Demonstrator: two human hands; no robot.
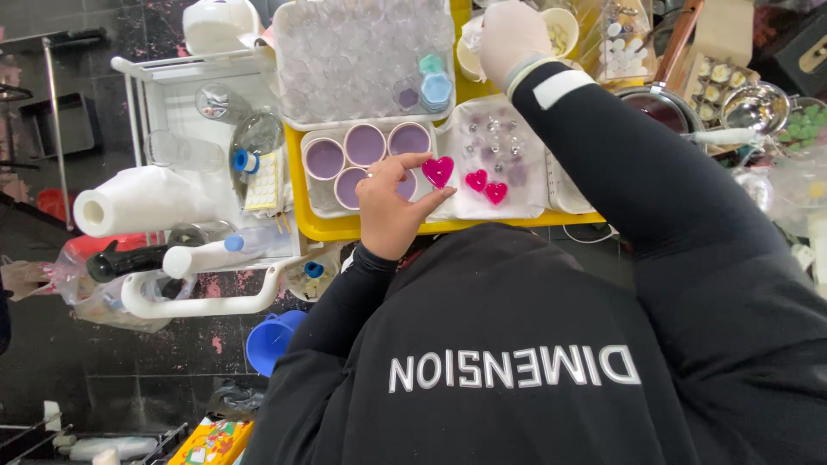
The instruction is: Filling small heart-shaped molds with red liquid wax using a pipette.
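My bare left hand [392, 207] pinches a pink heart-shaped mould [438, 170] between thumb and forefinger, at the edge of a white sheet [517, 142]. Two smaller pink hearts [476, 180] lie beside it on that sheet. Just left of the hand stand several round cups of pale purple filling [365, 144] on a yellow tray [319, 226]. My right hand [512, 39], in a white glove, reaches to the far side of the tray next to a small cup of white bits [562, 30]. Its fingers are hidden from view.
A clear tray of empty plastic cups [362, 52] sits behind the purple cups, with blue and teal lids [435, 86] on it. A white cart [207, 301] on the left holds a paper roll [138, 202] and bottles. A pan of dark red liquid [659, 108] and a metal bowl [756, 105] stand right.
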